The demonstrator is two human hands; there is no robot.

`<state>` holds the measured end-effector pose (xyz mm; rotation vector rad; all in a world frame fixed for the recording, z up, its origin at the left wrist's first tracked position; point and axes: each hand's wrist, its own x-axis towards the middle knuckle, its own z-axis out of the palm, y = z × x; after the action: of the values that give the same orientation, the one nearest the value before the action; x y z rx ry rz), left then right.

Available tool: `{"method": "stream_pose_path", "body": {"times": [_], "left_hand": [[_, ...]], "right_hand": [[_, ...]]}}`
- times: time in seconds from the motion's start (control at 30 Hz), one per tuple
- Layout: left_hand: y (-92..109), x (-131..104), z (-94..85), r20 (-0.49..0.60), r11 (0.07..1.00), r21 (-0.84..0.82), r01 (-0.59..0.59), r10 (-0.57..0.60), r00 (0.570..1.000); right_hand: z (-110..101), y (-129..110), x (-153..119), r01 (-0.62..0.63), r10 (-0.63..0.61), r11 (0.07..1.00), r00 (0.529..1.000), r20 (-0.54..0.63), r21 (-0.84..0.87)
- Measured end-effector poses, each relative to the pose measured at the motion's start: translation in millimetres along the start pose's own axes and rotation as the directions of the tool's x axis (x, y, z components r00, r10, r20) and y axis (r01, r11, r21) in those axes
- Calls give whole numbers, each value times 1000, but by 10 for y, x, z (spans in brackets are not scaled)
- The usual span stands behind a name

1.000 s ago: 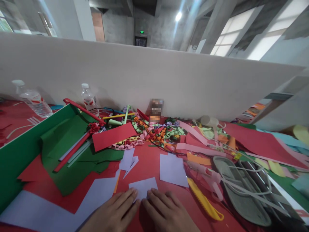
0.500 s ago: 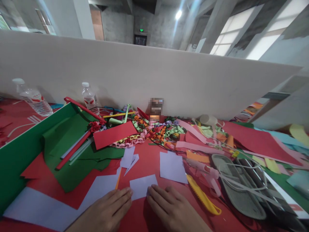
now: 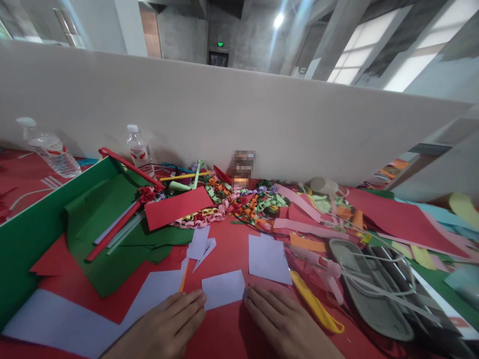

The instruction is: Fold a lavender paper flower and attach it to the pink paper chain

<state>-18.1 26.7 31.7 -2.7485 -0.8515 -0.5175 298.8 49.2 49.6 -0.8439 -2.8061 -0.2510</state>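
A small lavender piece of paper [image 3: 223, 289] lies flat on the red tabletop, between my two hands. My left hand [image 3: 166, 319] rests with its fingers stretched out side by side, the fingertips at the paper's lower left corner. Just past the paper's right edge, my right hand [image 3: 279, 316] lies with straight fingers pointing forward, and it holds nothing. Both thumbs are hidden. A squarish lavender sheet [image 3: 269, 260] lies ahead of the right hand. Larger lavender paper [image 3: 157, 289] spreads beside and partly under the left hand, with a thin orange strip [image 3: 183, 277] at its edge.
To the right are a yellow utility knife [image 3: 316, 304], a pink glue gun [image 3: 322, 267] and a grey case [image 3: 370, 289] with cords. Paper chains [image 3: 247, 202] heap up by the white partition [image 3: 224, 109]. Green paper [image 3: 101, 234] and two water bottles [image 3: 140, 152] stand left.
My right hand has slid right, from over the paper's right edge to just beside it. My left hand and the paper stay nearly where they were.
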Motion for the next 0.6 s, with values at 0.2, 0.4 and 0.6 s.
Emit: {"method": "stream_pose_path", "body": {"times": [0.2,0.4,0.6], "left_hand": [[-3,18,-32,0,1000,17,3,-3,1000],[9,192,-31,53,996,-89,28,-23,998],[-21,466,-115,205,987,-160,19,15,979]], "right_hand": [[-59,33,22,6,-6,1000,1000,8,-20],[-40,-37,128,-13,14,1000,995,-101,4],[74,-80,291,-48,52,982,998,-18,184]]}}
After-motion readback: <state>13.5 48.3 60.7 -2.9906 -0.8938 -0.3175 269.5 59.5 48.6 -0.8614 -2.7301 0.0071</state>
